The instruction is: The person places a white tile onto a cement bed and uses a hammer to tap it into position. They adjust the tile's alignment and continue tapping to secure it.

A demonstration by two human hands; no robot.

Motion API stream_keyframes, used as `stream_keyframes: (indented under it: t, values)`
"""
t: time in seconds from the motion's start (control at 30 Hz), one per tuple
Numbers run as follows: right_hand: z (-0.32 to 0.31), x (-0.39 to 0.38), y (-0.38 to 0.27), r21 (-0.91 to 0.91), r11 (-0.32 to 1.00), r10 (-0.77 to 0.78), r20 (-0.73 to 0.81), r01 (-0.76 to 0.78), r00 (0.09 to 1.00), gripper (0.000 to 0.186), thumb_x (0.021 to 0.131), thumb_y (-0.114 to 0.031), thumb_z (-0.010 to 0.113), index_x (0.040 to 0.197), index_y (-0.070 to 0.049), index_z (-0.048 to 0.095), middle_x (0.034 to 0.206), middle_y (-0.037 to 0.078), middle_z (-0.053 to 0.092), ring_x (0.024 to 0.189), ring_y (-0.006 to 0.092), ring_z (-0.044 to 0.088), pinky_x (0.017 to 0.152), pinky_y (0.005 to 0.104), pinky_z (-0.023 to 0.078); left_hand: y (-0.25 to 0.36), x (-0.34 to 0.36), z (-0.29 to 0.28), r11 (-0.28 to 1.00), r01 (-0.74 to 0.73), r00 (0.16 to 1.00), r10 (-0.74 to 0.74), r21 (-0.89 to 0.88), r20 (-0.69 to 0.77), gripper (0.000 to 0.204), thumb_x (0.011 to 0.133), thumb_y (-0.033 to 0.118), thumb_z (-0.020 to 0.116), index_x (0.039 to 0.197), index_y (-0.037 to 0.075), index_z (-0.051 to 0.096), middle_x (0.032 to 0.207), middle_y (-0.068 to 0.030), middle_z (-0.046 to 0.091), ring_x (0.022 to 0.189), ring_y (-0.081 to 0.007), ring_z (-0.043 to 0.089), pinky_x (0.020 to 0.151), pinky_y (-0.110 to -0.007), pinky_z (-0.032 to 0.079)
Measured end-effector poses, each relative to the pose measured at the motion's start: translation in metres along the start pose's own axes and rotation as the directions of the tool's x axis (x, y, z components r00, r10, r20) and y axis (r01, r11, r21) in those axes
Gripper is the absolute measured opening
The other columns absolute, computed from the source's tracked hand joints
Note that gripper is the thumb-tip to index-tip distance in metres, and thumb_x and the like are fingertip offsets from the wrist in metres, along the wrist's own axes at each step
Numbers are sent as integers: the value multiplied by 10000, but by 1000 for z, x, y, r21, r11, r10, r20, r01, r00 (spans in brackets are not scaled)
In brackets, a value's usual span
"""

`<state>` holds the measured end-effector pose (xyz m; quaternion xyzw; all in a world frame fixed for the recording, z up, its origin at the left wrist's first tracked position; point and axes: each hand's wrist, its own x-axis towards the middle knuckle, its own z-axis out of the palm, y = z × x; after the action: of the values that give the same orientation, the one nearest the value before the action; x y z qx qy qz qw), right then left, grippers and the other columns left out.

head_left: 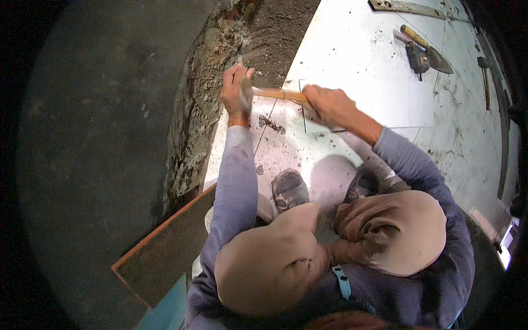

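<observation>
My left hand (236, 93) is closed at the mortar's edge, around something grey that blur keeps me from making out. My right hand (330, 107) grips the orange wooden handle (283, 94) of a tool, whose blurred far end reaches my left hand. Beneath both hands is white tiled floor (283, 143) with dark crumbs. A strip of rough brown mortar (264, 38) borders the tiles on the left. A white square tile (396, 102) lies beside my right hand.
A metal bar (407, 8), a trowel (440, 61), a black tape measure (418, 59) and a brown-handled tool (487, 85) lie at the right. My sandalled feet (291, 190) are below my hands. A dark board (154, 247) lies at lower left, beside grey floor (99, 110).
</observation>
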<state>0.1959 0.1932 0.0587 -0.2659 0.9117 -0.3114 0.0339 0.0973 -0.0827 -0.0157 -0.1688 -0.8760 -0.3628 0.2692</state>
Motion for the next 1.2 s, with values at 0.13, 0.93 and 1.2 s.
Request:
stream_keyframes:
  t: [0.13,0.93,1.2]
  values:
    - [0,3,0,-28,999,19,-24,-19,1000,288,1072,-337,607,1042,-79,481,823,121,635,662,333,675,552,472,545,0,-3,4,859,376,924,-378,-349,63,179,948,75,806,1119,74,753,1172,-107,727,1040,-303,736,888,-390,601]
    - [-8,-8,-11,86,987,135,11,-136,991,314,1067,-363,643,1065,-69,532,819,141,670,656,335,686,570,447,559,11,5,-6,986,138,990,-134,-95,55,238,943,78,816,1159,20,736,1151,-149,766,1057,-316,759,931,-388,601]
    - [-6,2,-2,35,995,92,-32,-90,995,337,1085,-380,617,1051,-58,523,804,150,657,659,345,682,562,454,555,10,2,-6,943,300,951,-284,-145,123,262,950,98,805,1184,10,728,1181,-159,768,1100,-305,755,957,-389,596]
